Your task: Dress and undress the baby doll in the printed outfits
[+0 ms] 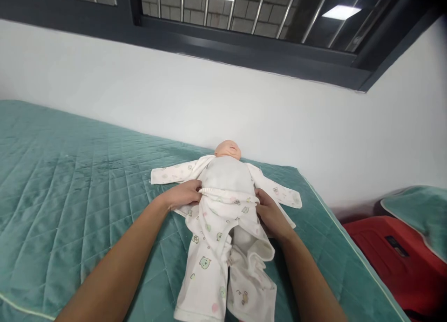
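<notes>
A baby doll lies on its back on a green quilted cover, its head toward the wall. Its white torso shows between the sides of an open printed jacket, whose sleeves spread out left and right. White baby pants with small animal prints cover the doll from the waist down. My left hand pinches the waistband at its left side. At the right side, my right hand grips the same waistband, its fingertips partly hidden by the cloth.
The green quilted cover spreads over the bed, which meets a white wall. Above is a dark-framed window with bars. A red plastic object with green cloth on it stands beyond the bed's right edge.
</notes>
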Motion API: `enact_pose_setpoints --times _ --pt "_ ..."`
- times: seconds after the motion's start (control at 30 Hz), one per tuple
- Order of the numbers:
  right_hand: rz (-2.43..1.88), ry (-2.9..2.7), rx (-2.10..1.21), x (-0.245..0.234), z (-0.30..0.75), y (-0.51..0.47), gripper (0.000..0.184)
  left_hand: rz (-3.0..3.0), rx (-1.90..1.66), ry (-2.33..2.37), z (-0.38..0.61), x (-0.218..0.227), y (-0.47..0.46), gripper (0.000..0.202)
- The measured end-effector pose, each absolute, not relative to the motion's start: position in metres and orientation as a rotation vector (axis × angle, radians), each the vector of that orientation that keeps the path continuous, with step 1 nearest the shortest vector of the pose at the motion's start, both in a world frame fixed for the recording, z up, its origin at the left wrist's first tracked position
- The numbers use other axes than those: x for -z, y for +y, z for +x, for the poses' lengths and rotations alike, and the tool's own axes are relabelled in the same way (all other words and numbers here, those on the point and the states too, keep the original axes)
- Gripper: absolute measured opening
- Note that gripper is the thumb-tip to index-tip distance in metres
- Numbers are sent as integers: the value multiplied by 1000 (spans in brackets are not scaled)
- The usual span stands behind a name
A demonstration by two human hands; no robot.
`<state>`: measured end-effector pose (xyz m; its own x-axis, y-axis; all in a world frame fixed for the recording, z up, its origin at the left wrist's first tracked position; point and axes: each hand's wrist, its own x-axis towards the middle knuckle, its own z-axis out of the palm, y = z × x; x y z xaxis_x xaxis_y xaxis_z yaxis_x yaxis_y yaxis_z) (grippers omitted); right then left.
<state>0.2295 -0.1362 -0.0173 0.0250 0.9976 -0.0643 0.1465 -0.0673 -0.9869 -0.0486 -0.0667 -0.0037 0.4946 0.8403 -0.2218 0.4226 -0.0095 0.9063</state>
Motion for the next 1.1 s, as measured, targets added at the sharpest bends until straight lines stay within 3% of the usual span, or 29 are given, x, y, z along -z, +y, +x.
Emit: enact_pose_setpoints --times 0.17,0.33,0.8,1.1 --pt "-1251 -1208 -1268 13 228 -140 27 1261 -626 785 -40 16 -69 32" --pt "-1186 -1186 -1243 6 223 -144 26 1091 -665 617 -38 21 -68 34" --pt "-1406 -1258 -1114 17 233 -141 30 1594 -757 929 -38 4 -77 19" --pt "-1486 -1315 -1048 19 235 -139 26 1421 -842 934 -42 15 -75 13"
